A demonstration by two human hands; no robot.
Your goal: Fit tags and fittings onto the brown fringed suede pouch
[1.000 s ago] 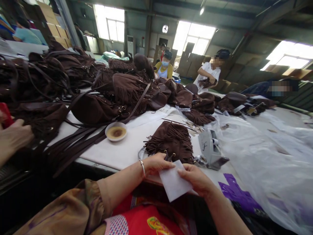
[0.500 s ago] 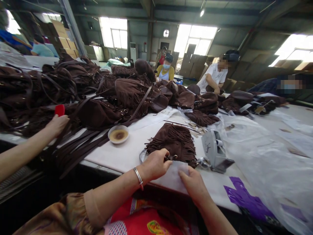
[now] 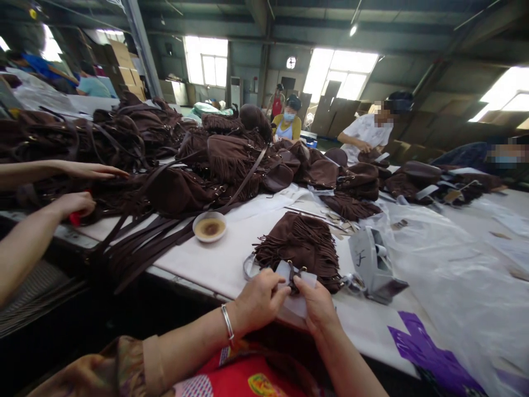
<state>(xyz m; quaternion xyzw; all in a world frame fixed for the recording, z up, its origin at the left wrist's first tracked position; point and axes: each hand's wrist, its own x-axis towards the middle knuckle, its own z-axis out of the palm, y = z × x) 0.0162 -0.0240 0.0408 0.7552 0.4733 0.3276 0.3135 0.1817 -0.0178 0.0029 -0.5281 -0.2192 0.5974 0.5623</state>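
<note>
A grey-green wall [image 3: 244,66] closes the room at twelve o'clock, with a round wall clock [image 3: 291,62] just past that mark. Daylight glares through a left window [image 3: 205,62] at eleven, a middle window [image 3: 341,77] near one, and a right window [image 3: 507,91] between two and three. A lit lamp [image 3: 353,30] hangs at one, under dark ceiling beams [image 3: 392,16]. Toward ten-thirty a slanting steel post [image 3: 142,49] stands beside stacked cartons [image 3: 124,69]; large brown boards [image 3: 344,117] lean near two. The white-topped table [image 3: 176,256] stretches from eight around to three.
</note>
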